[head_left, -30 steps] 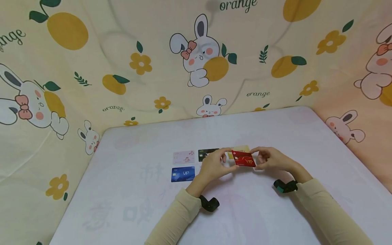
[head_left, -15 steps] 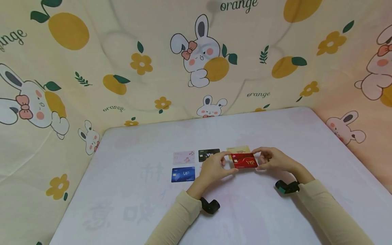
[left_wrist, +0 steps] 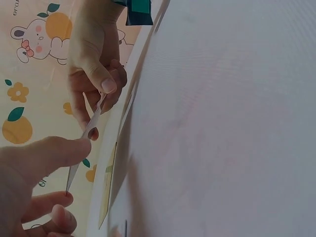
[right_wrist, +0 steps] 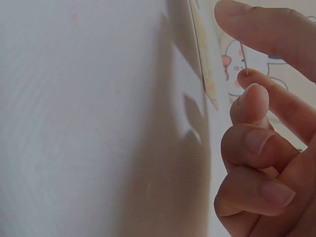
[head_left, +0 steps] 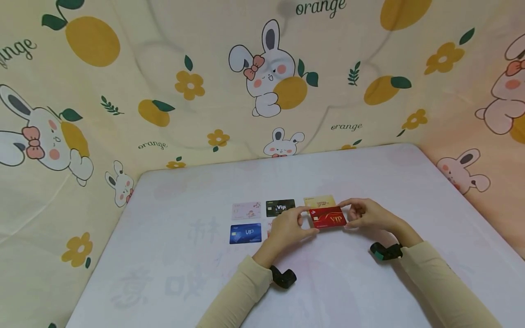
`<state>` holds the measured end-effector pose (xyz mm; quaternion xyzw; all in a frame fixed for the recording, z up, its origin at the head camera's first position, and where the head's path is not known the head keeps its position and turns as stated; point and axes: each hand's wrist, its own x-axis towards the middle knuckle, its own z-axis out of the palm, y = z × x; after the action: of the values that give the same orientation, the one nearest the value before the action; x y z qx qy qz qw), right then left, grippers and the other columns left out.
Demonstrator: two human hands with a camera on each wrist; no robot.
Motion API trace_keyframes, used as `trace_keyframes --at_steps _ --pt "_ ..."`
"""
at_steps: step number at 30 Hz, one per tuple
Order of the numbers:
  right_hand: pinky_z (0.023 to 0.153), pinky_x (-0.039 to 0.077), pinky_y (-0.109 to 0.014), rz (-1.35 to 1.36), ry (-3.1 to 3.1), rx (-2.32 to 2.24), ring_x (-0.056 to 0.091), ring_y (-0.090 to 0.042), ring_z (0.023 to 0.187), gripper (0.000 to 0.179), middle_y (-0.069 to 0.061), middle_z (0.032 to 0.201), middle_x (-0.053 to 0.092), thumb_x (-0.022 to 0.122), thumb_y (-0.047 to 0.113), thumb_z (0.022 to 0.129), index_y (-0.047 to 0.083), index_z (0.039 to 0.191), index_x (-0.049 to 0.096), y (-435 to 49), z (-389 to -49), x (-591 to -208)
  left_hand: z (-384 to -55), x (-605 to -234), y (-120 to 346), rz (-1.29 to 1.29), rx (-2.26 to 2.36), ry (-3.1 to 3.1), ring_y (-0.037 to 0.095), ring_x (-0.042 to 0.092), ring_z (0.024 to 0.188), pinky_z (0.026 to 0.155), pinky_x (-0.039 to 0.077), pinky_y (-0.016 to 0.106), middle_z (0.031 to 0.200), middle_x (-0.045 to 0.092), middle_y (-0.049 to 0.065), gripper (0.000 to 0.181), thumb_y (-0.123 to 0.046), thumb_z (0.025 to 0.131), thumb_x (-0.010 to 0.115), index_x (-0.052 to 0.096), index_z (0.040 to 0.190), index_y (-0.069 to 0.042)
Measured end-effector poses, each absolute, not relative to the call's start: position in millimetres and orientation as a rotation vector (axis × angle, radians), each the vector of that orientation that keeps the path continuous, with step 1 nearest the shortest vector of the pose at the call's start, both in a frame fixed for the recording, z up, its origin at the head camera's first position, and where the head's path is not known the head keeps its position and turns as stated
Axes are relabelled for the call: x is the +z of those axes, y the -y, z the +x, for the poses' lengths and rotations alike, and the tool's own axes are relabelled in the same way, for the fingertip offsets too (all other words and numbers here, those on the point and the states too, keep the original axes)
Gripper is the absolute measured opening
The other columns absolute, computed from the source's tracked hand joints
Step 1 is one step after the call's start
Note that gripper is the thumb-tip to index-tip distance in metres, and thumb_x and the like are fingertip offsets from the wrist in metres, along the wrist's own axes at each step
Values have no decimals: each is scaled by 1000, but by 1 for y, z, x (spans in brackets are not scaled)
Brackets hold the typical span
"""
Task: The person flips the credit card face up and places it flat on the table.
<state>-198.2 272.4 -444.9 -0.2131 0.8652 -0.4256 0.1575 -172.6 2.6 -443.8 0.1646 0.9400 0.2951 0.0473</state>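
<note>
A red VIP card [head_left: 328, 217] is held up off the table by both hands. My left hand [head_left: 287, 227] pinches its left side between thumb and finger, and my right hand [head_left: 371, 214] pinches the right side. In the left wrist view the card [left_wrist: 95, 120] appears nearly edge-on. Just behind it, a yellow card [head_left: 319, 200] lies partly covered from the head view. The right wrist view shows a thin edge of the red card [right_wrist: 244, 55] between thumb and forefinger, with the remaining fingers curled.
Left of the hands lie a black Vip card [head_left: 280, 207], a pale pink card [head_left: 246, 210] and a blue VIP card [head_left: 245, 233]. Another card [head_left: 269, 227] is mostly hidden behind my left hand. The white table [head_left: 164, 255] meets a printed cloth backdrop [head_left: 188, 118].
The red card has gone from tilted to nearly level and shifted slightly right and towards me, with both hands. More of the yellow and black cards shows.
</note>
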Motion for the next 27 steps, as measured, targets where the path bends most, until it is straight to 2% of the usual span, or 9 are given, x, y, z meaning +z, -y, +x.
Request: trace_keyframes --at_steps 10,17,27 --pt "57 40 -19 -581 -2445 -1229 45 -3 64 57 0 74 50 78 13 78 -7 126 55 -275 -196 -447 -172 -445 -4 487 898 -2821 4 37 58 48 24 20 66 43 -10 58 -43 77 77 61 129 -25" --pt "58 40 -19 -556 -2431 -1209 46 -3 64 58 0 73 51 78 15 78 -7 126 54 -276 -194 -450 -171 -449 -6 507 829 -2818 4 37 58 48 25 19 64 43 -10 60 -46 76 77 62 129 -21" --pt "58 40 -20 -475 -2468 -1116 46 -6 65 55 -3 74 52 80 18 77 -4 123 58 -270 -193 -449 -171 -451 -11 491 632 -2860 8 48 74 57 33 20 81 58 -6 60 -50 76 77 64 127 -22"
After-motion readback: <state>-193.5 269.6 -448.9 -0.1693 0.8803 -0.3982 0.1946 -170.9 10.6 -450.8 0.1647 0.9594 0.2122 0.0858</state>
